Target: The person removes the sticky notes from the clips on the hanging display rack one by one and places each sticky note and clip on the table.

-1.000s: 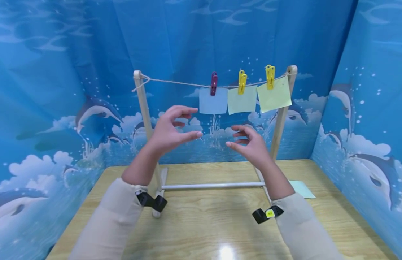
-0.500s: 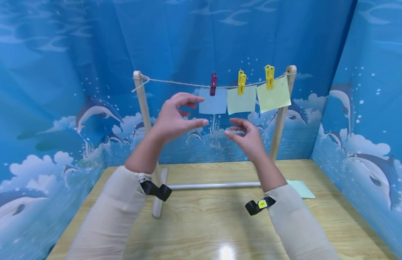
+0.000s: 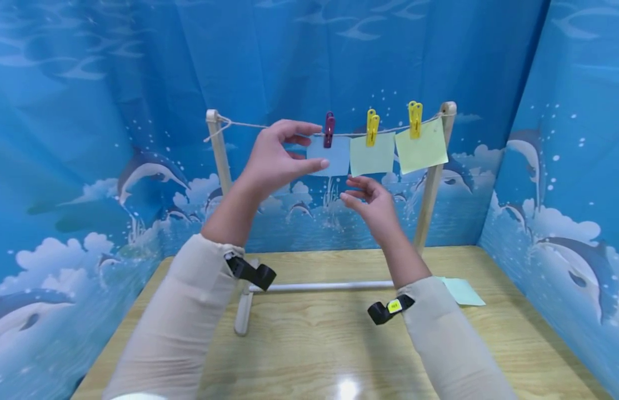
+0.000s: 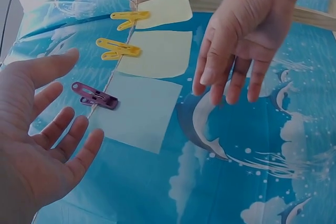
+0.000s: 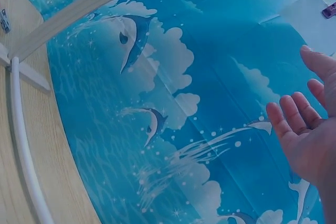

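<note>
A pale blue paper (image 3: 339,158) hangs from a string (image 3: 246,125) under a dark purple clothespin (image 3: 329,130). My left hand (image 3: 276,155) is just left of it, thumb and fingers spread apart; the left wrist view shows nothing between them. My right hand (image 3: 373,206) is below the papers, its fingers loosely bent and holding nothing. Beside the blue paper hangs a pale green paper (image 3: 372,158) under a yellow clothespin (image 3: 372,128). Furthest right, a yellow-green paper (image 3: 422,150) hangs from another yellow clothespin (image 3: 415,119).
Wooden posts (image 3: 429,205) carry the string, with a white bar (image 3: 329,286) low between them. Light green paper (image 3: 464,291) lies on the wooden table (image 3: 309,344) at the right. A small clip-like object (image 5: 4,20) lies there too. Blue dolphin-printed cloth (image 3: 139,72) surrounds it.
My left hand has risen and moved right, up to the blue paper's left side. The right hand has moved up and slightly left. The hanging papers and clothespins stay in place.
</note>
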The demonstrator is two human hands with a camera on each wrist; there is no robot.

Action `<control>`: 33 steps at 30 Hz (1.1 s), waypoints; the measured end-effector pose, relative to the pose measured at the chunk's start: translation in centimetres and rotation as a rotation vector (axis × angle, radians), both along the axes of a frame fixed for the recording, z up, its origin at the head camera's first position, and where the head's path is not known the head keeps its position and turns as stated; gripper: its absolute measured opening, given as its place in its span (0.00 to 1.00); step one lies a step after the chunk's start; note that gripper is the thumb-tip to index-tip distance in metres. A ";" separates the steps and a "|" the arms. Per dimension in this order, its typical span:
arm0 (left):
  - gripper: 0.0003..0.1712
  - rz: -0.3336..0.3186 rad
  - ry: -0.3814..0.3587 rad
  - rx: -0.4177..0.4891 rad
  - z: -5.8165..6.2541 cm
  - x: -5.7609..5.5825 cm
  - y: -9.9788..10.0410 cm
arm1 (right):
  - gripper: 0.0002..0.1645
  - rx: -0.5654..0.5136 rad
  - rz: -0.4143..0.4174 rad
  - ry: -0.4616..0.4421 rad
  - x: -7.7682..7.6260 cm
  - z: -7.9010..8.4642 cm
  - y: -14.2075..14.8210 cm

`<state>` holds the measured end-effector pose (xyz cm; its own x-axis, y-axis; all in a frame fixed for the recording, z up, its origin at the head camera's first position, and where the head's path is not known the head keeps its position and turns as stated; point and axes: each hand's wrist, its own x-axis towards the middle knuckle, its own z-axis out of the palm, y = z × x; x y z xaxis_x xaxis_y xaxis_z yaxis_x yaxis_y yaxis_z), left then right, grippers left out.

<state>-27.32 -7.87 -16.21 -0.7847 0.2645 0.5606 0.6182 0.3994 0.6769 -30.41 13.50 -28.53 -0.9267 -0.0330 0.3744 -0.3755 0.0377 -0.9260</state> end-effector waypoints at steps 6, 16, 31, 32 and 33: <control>0.30 -0.024 -0.061 0.059 1.0 -0.5 0.7 | 0.30 -0.058 0.023 -0.001 -0.3 0.3 -1.0; 0.32 0.055 -0.102 0.022 2.6 -0.6 1.7 | 0.25 -0.245 0.026 -0.004 -0.7 0.5 -2.2; 0.38 0.095 -0.187 -0.028 3.3 -2.1 2.9 | 0.05 -0.471 0.020 0.000 -1.1 1.0 -3.1; 0.37 0.090 -0.189 -0.020 3.2 -2.1 3.0 | 0.04 -0.477 0.022 0.005 -1.0 1.0 -3.0; 0.37 0.085 -0.187 -0.014 3.1 -2.1 3.0 | 0.04 -0.486 0.021 0.011 -1.0 0.9 -3.0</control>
